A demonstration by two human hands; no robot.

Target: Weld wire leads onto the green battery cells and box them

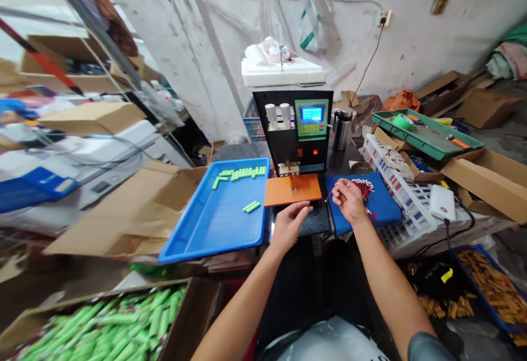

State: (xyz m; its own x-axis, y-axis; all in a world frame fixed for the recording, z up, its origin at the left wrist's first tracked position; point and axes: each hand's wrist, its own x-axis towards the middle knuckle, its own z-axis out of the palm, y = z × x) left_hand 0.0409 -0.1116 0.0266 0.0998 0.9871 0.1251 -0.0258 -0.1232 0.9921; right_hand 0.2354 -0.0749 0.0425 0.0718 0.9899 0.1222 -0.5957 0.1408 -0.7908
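Note:
My right hand pinches a thin red wire above the blue cloth, beside a bunch of red wires with white connectors. My left hand hovers at the front edge of the orange board, thumb and fingers extended toward the right; nothing shows between them. Behind the board stands a black machine with a lit screen. To the left, a blue tray holds a row of green cells at its far end and a few loose ones nearer its right side.
An open carton of green cells sits at the lower left. On the right are a white plastic basket, a white power bank with a cable, and a green tray. A steel flask stands beside the machine.

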